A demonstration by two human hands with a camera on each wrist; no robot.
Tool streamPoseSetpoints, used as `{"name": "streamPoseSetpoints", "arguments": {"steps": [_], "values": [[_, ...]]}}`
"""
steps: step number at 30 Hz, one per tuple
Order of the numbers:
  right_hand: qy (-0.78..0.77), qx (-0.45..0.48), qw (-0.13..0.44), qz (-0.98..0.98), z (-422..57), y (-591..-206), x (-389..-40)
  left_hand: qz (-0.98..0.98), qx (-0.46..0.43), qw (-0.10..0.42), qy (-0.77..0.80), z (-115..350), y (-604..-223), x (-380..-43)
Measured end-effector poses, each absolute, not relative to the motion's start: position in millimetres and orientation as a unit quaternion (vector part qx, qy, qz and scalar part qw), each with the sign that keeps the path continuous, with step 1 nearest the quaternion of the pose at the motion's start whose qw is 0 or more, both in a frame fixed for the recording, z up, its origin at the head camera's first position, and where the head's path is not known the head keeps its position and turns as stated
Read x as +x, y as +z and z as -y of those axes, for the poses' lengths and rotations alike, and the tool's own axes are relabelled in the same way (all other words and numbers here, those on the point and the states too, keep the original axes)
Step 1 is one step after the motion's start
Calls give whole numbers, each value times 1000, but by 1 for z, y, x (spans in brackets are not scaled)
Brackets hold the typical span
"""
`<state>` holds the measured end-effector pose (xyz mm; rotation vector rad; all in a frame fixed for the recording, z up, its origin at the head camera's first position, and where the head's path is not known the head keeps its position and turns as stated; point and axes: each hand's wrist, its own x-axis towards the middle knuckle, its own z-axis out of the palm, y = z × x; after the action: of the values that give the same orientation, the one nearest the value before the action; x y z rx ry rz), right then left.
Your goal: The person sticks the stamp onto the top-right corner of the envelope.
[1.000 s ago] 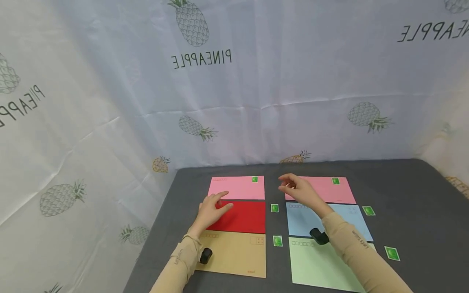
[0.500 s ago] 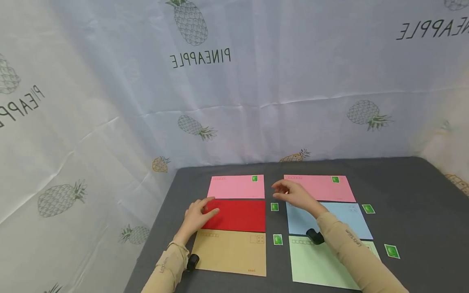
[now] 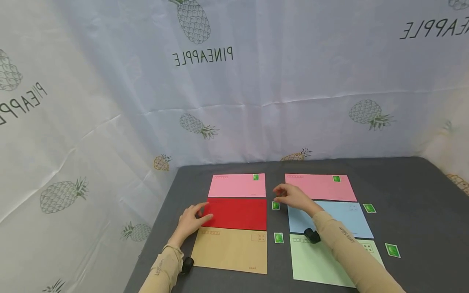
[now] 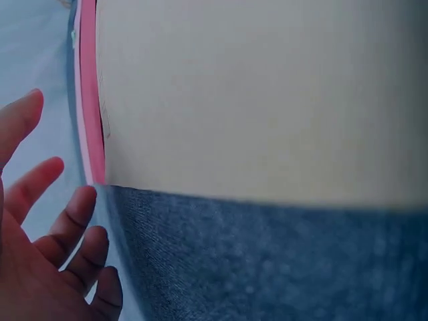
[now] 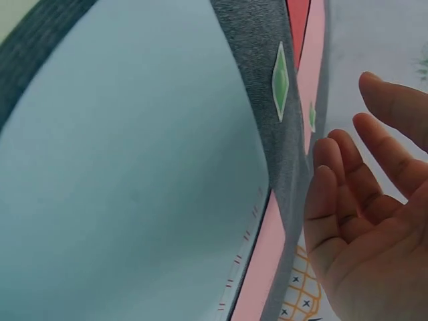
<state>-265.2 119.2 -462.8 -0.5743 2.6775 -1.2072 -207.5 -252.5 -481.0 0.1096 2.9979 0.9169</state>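
My left hand (image 3: 190, 219) is at the left edge of a red envelope (image 3: 236, 213), thumb and forefinger spread and holding nothing. In the left wrist view its fingers (image 4: 83, 207) are relaxed and apart. My right hand (image 3: 294, 197) hovers at the upper left corner of a blue envelope (image 3: 351, 221). Its fingertips come close over a small green stamp (image 3: 275, 206) lying between the red and blue envelopes. Seen from the right wrist, the fingers (image 5: 361, 180) are loosely bent with nothing between them, and the stamp (image 5: 280, 83) lies flat on the dark cloth.
Two pink envelopes (image 3: 236, 188) (image 3: 311, 187), each bearing a green stamp (image 3: 256, 177) (image 3: 336, 178), lie at the back. Nearer are a tan envelope (image 3: 231, 252) and a light green one (image 3: 315, 260). Loose stamps (image 3: 279, 238) (image 3: 369, 208) (image 3: 393, 250) lie beside envelopes. A pineapple-print curtain (image 3: 256, 81) hangs behind.
My left hand has moved left and toward me, off the red envelope's middle to its left edge. My right hand has come down and left, from the right pink envelope toward the loose stamp.
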Motion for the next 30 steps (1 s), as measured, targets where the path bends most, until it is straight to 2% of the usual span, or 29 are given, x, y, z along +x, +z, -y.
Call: {"name": "streamPoseSetpoints", "arguments": {"steps": [11,30], "values": [[-382,-174,87,-904,-116,-480,-268,-955,28,29,295,258,-483,-209],[-362,-162,76,-915,-110,-486,-265,-964,-3,21,266,252,-484,-208]]}}
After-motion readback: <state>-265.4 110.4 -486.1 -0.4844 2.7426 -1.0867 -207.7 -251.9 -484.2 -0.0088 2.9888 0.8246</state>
